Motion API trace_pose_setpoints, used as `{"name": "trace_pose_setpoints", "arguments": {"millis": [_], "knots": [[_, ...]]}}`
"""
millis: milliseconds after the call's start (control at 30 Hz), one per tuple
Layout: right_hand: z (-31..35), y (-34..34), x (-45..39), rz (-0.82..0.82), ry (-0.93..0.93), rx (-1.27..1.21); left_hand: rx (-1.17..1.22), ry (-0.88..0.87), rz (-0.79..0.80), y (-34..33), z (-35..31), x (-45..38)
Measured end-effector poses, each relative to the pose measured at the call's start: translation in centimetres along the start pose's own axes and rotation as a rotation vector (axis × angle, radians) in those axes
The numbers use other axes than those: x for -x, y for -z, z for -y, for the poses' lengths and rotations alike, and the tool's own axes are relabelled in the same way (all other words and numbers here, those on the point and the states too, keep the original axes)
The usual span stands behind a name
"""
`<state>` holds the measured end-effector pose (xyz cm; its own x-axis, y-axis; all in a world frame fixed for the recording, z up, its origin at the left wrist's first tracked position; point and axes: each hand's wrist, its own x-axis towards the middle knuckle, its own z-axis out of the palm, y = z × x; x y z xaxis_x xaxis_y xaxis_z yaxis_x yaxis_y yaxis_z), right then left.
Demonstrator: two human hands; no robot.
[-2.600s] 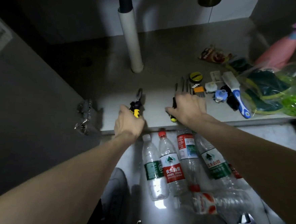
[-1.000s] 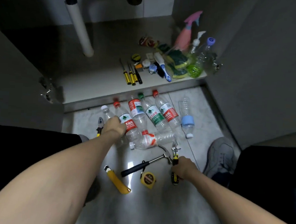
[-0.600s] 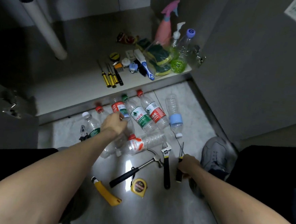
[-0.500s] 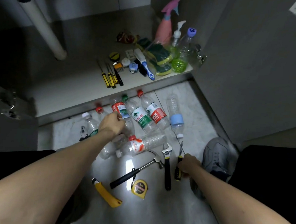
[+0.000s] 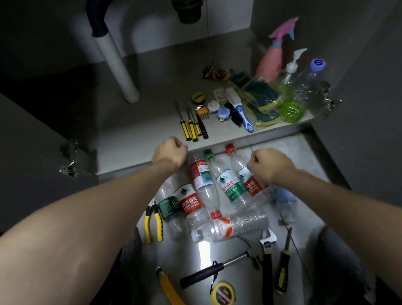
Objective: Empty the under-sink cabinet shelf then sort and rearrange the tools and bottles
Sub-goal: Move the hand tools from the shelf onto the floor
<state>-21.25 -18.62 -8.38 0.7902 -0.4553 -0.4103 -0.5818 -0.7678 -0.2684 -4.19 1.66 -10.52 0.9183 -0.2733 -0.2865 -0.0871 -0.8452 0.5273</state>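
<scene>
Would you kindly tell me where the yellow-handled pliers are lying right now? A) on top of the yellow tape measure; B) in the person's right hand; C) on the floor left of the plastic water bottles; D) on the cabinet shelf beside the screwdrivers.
C: the yellow-handled pliers lie on the grey floor, just left of the clear plastic water bottles, with neither hand touching them.

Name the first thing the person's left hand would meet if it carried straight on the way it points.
Probably the yellow-handled screwdrivers on the shelf: the left hand hangs just short of them. Its height above the shelf is unclear.
</scene>
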Motion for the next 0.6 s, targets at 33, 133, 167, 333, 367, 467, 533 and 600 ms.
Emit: {"name": "trace_pose_setpoints", "arguments": {"millis": [33, 133, 167, 333, 367, 467, 533, 600], "knots": [[1.1, 1.6, -1.2, 0.012, 0.064, 0.039, -0.003, 0.001, -0.012, 0.4, -0.5, -1.1], [3.7, 5.1, -4.3, 0.008, 0.187, 0.135, 0.002, 0.030, -0.034, 0.9, -1.7, -4.5], [4.4, 5.5, -5.0, 0.001, 0.201, 0.129, -0.005, 0.042, -0.035, 0.9, -2.0, -5.6], [6.5, 3.2, -7.9, -0.088, 0.170, -0.100, -0.164, 0.027, -0.030, 0.0, -2.0, -9.3], [6.8, 2.3, -8.3, -0.109, 0.167, -0.134, -0.185, 0.023, -0.028, -0.2, -1.8, -9.8], [8.0, 0.3, -9.5, -0.178, 0.168, -0.202, -0.223, 0.025, -0.022, -0.4, -1.4, -10.6], [9.0, -0.4, -10.2, -0.199, 0.155, -0.263, -0.286, 0.030, -0.020, 0.2, -1.0, -10.7], [10.1, -0.7, -10.8, -0.209, 0.134, -0.315, -0.323, 0.055, -0.010, 0.7, -0.3, -10.5]]}}
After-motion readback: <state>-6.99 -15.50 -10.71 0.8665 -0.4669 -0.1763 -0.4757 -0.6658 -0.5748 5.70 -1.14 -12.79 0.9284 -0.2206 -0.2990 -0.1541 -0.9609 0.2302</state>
